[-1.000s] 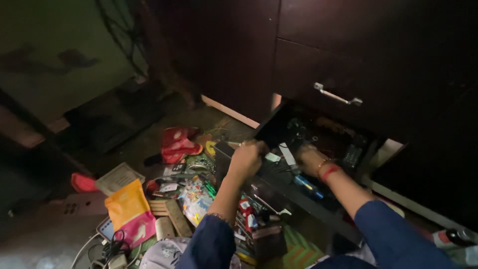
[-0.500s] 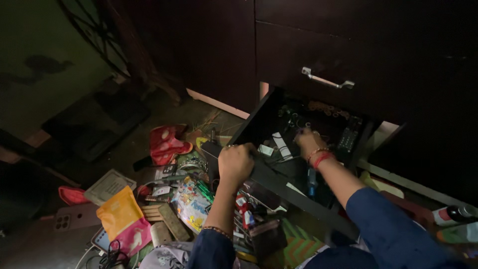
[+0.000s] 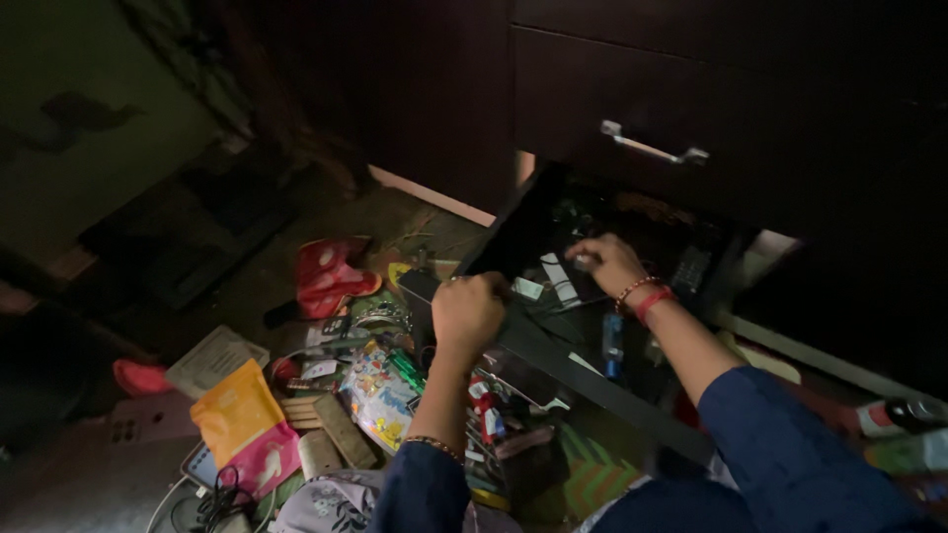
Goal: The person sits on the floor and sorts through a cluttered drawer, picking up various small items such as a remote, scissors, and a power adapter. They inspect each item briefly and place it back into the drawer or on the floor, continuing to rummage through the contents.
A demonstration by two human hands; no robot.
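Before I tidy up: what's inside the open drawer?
The right hand reaches among small items in the drawer, including a blue tube. The dark back is unreadable.

The left hand [image 3: 468, 314] was curled into a loose fist, knuckles up, forearm stretched forward. The right hand [image 3: 606, 263] reached further ahead, palm down, fingers [image 3: 583, 261] bent, wrist slightly flexed.

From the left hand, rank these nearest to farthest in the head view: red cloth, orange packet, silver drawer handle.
From the left hand:
1. Red cloth, on the floor to its left.
2. Orange packet, lower left on the floor.
3. Silver drawer handle, upper right on the cabinet; close to the packet's distance.
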